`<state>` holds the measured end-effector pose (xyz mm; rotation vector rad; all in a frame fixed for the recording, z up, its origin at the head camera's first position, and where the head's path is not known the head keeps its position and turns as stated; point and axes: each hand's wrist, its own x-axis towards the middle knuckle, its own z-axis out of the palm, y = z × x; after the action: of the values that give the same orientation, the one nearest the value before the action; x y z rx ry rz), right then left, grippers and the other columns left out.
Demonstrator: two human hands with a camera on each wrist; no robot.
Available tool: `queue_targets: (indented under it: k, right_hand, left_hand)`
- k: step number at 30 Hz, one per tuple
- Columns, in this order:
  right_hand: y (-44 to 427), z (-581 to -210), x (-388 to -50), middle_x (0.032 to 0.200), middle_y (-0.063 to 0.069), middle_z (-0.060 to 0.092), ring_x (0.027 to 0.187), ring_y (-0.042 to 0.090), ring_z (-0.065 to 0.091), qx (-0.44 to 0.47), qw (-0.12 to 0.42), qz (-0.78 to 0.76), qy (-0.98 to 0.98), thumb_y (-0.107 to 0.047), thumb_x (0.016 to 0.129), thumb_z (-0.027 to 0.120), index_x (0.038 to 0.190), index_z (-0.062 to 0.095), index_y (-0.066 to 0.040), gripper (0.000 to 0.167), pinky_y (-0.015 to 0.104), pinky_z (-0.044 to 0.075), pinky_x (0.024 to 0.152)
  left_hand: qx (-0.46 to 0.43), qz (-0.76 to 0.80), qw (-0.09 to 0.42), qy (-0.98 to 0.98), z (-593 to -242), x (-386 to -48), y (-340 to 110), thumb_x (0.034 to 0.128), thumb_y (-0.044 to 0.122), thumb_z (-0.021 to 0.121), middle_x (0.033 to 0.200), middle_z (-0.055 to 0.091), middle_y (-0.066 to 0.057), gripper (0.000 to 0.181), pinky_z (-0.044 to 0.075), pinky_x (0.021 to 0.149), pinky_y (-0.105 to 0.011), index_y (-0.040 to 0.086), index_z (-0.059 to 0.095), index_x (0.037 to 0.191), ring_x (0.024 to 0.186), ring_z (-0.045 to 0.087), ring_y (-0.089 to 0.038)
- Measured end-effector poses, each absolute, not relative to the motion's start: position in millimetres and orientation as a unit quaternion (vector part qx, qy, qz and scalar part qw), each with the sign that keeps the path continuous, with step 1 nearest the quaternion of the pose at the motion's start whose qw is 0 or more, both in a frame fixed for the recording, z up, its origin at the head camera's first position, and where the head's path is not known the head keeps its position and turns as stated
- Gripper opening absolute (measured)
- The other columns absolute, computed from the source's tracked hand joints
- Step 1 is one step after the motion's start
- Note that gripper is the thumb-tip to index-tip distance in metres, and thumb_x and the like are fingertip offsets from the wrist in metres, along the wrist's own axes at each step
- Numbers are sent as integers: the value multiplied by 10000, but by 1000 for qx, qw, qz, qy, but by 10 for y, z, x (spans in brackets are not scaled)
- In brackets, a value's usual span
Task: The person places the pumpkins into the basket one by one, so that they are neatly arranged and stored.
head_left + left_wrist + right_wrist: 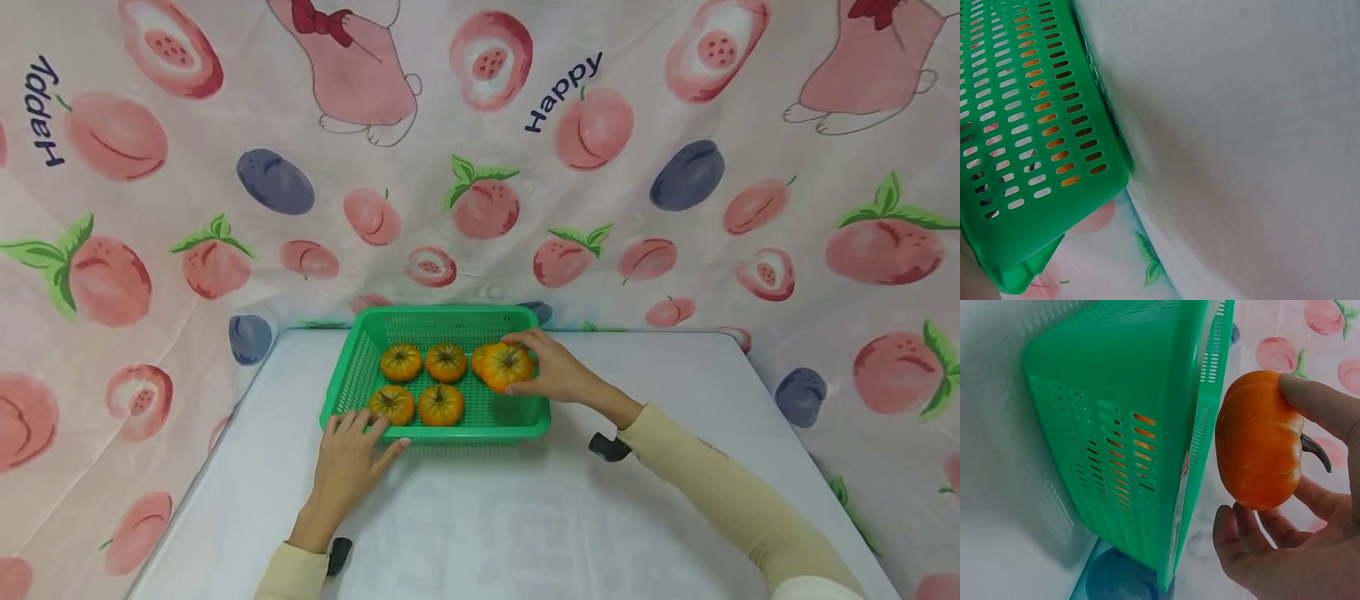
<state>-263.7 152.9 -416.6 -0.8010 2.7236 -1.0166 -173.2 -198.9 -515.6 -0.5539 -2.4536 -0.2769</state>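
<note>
My right hand (pixel 551 371) pinches a small orange pumpkin (pixel 1260 440) with a dark stem between thumb and fingers. It is above the right part of a green plastic basket (pixel 468 432), higher than the rim in the right wrist view. Inside the basket sit several similar pumpkins, among them a front one (pixel 441 405) and a back one (pixel 446 363). Another is partly hidden behind the held pumpkin. My left hand (pixel 348 462) grips the basket's front-left rim, fingers over the edge and thumb along the outer front. The left wrist view shows the basket's slotted wall (pixel 1029 125).
The basket stands on a white-covered table (pixel 660 517), near its back edge. Behind rises a pink cloth (pixel 420 183) printed with fruit. Dark wrist-worn pieces show below the right wrist (pixel 609 447) and beside the left wrist (pixel 339 556).
</note>
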Motion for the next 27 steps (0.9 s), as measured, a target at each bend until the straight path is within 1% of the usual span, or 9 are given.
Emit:
queue_targets:
  k: [4, 9, 19, 24, 27]
  right_hand:
    - [1491, -4139, -2658, 1438, 131, 446, 1255, 330, 497, -274, 78, -326, 901, -318, 798, 829, 1441, 464, -170, 754, 512, 479, 990]
    - [1460, -4130, -2712, 1428, 117, 461, 1271, 325, 497, -279, 94, -314, 902, -308, 785, 841, 1431, 473, -182, 754, 530, 446, 1038]
    - [1333, -4158, -2829, 1439, 121, 471, 1303, 318, 482, -279, 122, -293, 907, -310, 763, 856, 1405, 510, -169, 743, 535, 427, 1063]
    - [1249, -4156, -2855, 1421, 126, 480, 1288, 311, 484, -263, 145, -303, 905, -268, 753, 863, 1392, 524, -165, 730, 520, 423, 1068]
    - [1204, -4157, -2859, 1409, 127, 497, 1286, 311, 487, -257, 159, -303, 904, -248, 754, 864, 1393, 524, -152, 730, 510, 426, 1068]
  left_hand:
    - [-209, -101, 299, -926, -5144, -1736, -1987, 906, 616, 559, 893, 589, -34, 437, 410, 824, -442, 184, 620, 923, 848, 557, -252]
    - [-209, -101, 296, -926, -5122, -1736, -1984, 916, 644, 514, 892, 588, -43, 478, 409, 827, -444, 177, 614, 919, 855, 560, -263]
    - [-204, -101, 289, -930, -5120, -1728, -1986, 916, 642, 514, 891, 585, -41, 471, 405, 831, -441, 181, 610, 913, 863, 556, -264]
    - [-200, -98, 283, -933, -5125, -1718, -1985, 903, 619, 555, 900, 591, -42, 438, 404, 835, -442, 186, 616, 914, 862, 557, -265]
    - [-199, -99, 282, -933, -5131, -1717, -1985, 907, 629, 539, 905, 596, -47, 451, 404, 837, -444, 185, 618, 913, 865, 559, -270]
